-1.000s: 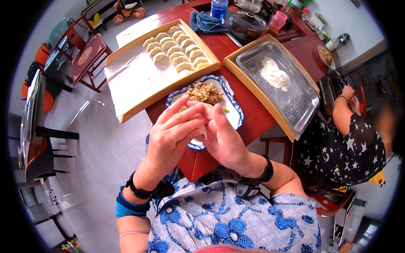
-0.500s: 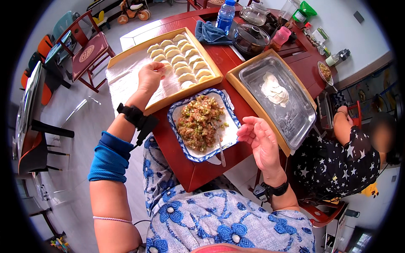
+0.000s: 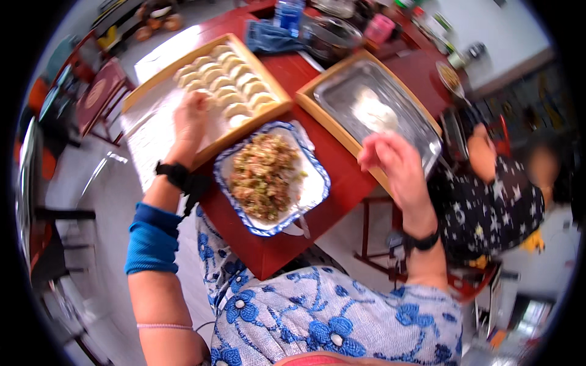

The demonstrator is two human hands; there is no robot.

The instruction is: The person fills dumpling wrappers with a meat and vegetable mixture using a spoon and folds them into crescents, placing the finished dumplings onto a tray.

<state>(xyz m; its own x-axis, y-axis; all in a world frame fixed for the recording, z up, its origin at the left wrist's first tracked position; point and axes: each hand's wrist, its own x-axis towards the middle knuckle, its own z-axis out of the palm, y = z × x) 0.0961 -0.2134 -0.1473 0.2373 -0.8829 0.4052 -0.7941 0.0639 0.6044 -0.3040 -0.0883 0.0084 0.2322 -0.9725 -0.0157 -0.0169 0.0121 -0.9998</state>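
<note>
My left hand [image 3: 190, 119] is over a wood-framed tray [image 3: 244, 135] lined with white cloth, its blurred fingers drawn together at the end of the dumpling rows. Whatever is between these fingers is hidden. Rows of pale folded dumplings [image 3: 229, 87] fill the tray's right part. Reaching toward a metal tray [image 3: 403, 107] is my right hand [image 3: 395, 168], fingers loosely bent and apart, with nothing visible in them. A pile of white dough wrappers [image 3: 372, 111] lies in that tray, just beyond my fingertips. Between my hands stands a blue-and-white dish [image 3: 312, 183] of chopped filling [image 3: 264, 177] with a spoon [image 3: 303, 224].
Beneath the metal tray is a wooden frame [image 3: 305, 97] on the red table [image 3: 259, 256]. Farther back are a blue cloth [image 3: 271, 38], a blue bottle [image 3: 288, 15] and a dark glass pot [image 3: 329, 38]. Another person in a star-patterned top [image 3: 494, 213] sits at the right.
The view has shifted, moving the table things leftward in it. My right hand has moved from beside the filling dish toward the dough wrappers. My left hand stays by the dumplings.
</note>
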